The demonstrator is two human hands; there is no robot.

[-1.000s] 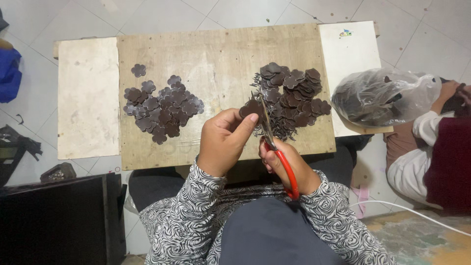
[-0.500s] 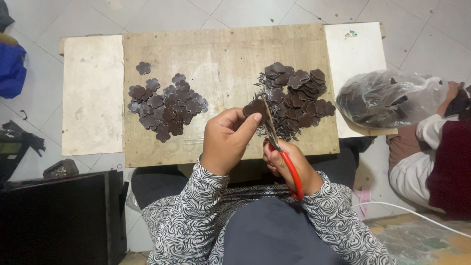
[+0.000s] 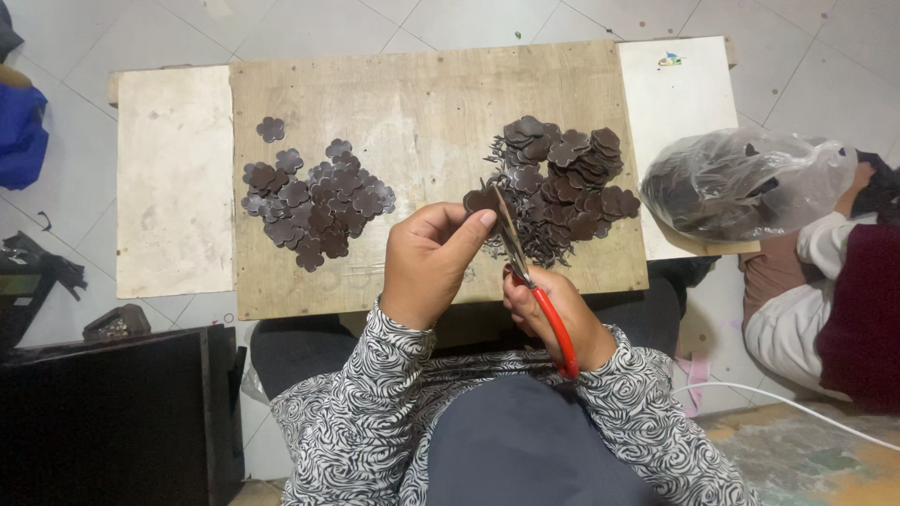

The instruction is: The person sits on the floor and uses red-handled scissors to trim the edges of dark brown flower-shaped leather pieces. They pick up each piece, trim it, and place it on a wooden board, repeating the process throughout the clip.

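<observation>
at the near edge of the wooden table [image 3: 422, 84], the person's left hand [image 3: 427, 272] pinches a dark flower-shaped leather piece [image 3: 480, 200] between thumb and fingertips, holding it up just above the board. the right hand [image 3: 553, 314] is closed through the red handles of a pair of scissors [image 3: 530, 281], whose blades point toward twelve o'clock and run right alongside the piece; the blades look nearly shut, with the piece touching them on their nine o'clock side.

the step in hand looks like trimming the edge of this one piece. the next move, as i judge it, calls for turning the piece a little in the left grip so an uncut edge meets the blades, keeping the fingertips out of the cutting line, since they sit very close to the steel.

at one o'clock from the hands lies the untrimmed pile [image 3: 562, 183], a heap of the same brown shapes with thin dark offcuts scattered at its near side. at ten o'clock, well apart from the grip, lies the flat spread pile [image 3: 314, 201], with one single flower [image 3: 271, 128] alone beyond it.

pale boards flank the table at nine and three o'clock. at three o'clock a clear plastic bag [image 3: 741, 183] of dark pieces rests partly on the right board, with another person's hand [image 3: 855, 183] touching it.
</observation>
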